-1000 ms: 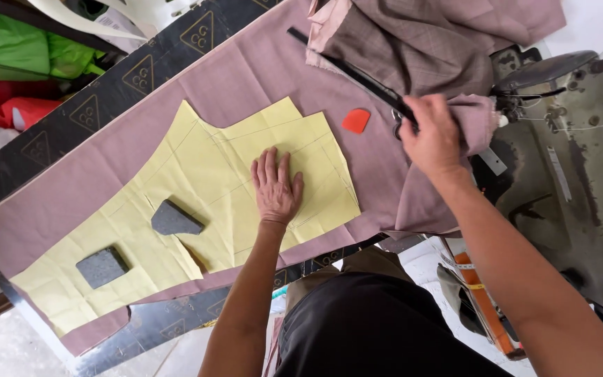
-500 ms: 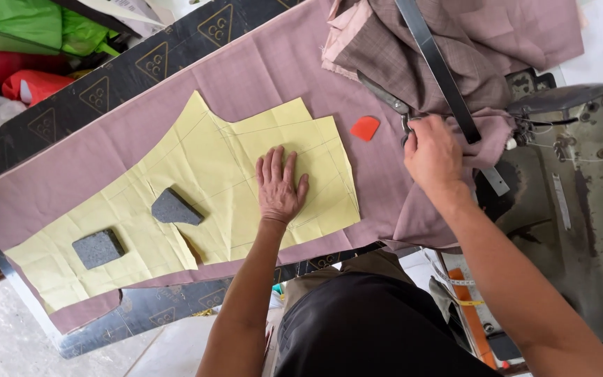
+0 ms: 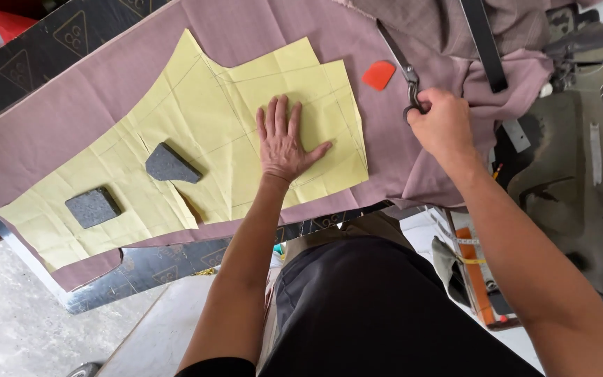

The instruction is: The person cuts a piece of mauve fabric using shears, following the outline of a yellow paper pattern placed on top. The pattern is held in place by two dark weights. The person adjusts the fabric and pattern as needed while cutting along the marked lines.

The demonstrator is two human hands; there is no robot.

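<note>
Pressing the yellow paper pattern flat with our left hand, fingers splayed wide and gripping nothing, we are pinning it against the mauve fabric spread on the dark cutting table. Our right hand is closing around the handles of the scissors, whose blades are lying on the fabric just past the pattern's right edge, beside a red piece of tailor's chalk.

We are judging that the pattern could be sliding if the left palm lifts, since only the weights would be holding it then. The loose folds of fabric bunched under the right wrist could be catching in the blades, spoiling the cut line.

Counting, we are seeing two dark stone weights on the paper's left part, one pair of scissors, one chalk, and one pattern that may be several overlapping sheets.
</note>
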